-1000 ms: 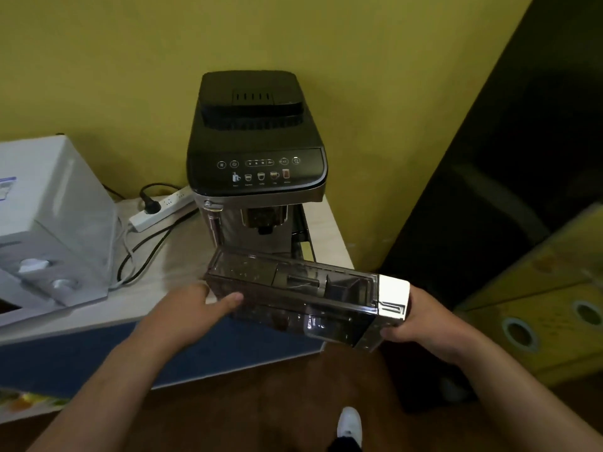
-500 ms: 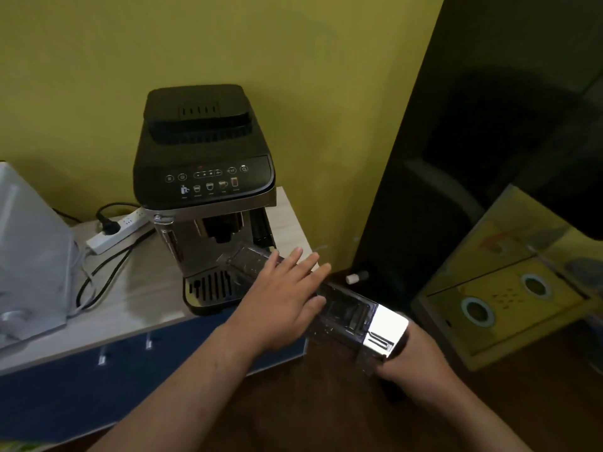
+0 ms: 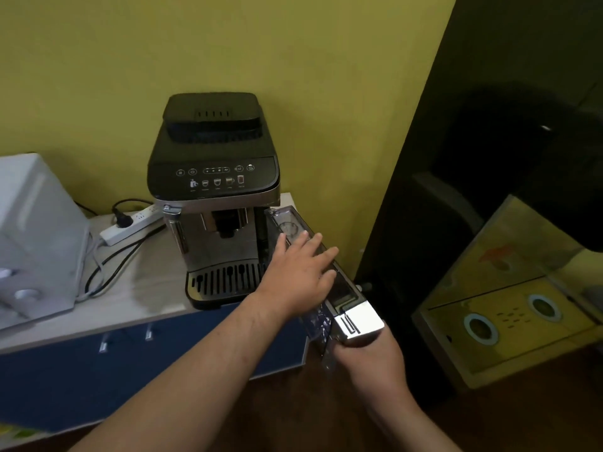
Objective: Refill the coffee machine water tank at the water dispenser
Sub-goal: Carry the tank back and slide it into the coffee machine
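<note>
A black and silver coffee machine (image 3: 215,177) stands on a light counter (image 3: 153,288) against the yellow wall. Its clear water tank (image 3: 349,293), with a chrome front plate, points lengthwise at the machine's right side, its far end at the machine's right flank. My right hand (image 3: 368,363) grips the chrome front end from below. My left hand (image 3: 298,275) lies flat on top of the tank, fingers spread. Water glints in the tank's lower near part.
A white water dispenser (image 3: 36,236) sits at the counter's left. A white power strip (image 3: 130,223) with cables lies behind the machine. Blue cabinet fronts (image 3: 98,370) are below. A dark panel (image 3: 456,190) and a yellow glass-fronted unit (image 3: 509,305) stand to the right.
The tank has swung from crosswise in front of the machine to lengthwise at its right side. My left hand moved from the tank's left end onto its top.
</note>
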Motion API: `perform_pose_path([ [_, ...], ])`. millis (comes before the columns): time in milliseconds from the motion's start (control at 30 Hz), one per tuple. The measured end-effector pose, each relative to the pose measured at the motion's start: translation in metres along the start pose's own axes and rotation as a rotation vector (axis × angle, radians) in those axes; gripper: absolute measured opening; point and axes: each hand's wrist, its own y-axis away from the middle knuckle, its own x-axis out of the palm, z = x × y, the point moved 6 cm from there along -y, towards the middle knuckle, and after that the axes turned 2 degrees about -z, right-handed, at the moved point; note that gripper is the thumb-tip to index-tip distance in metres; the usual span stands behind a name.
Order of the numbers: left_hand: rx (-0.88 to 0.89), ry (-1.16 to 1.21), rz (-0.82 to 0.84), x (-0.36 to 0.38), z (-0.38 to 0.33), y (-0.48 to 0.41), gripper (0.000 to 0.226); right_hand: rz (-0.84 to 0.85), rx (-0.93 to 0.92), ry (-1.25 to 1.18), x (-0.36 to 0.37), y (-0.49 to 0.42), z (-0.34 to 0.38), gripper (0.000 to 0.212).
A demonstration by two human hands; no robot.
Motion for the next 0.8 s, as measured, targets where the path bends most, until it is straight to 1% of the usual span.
perform_pose_path([
  [133,0.0,0.081,0.029,0.002,0.014,0.001,0.054,0.0,0.041,-0.022,0.012,0.002,-0.002,0.061],
  [400,0.058,0.11,0.042,0.003,0.039,-0.004,0.053,-0.016,0.097,-0.103,0.041,0.007,0.001,0.058],
  [567,0.098,0.115,0.063,0.003,0.046,-0.005,0.06,-0.039,0.097,-0.166,0.053,0.009,-0.001,0.058],
  [800,0.099,0.104,0.025,0.0,0.058,-0.004,0.063,0.03,0.087,-0.244,0.069,0.013,0.003,0.057],
])
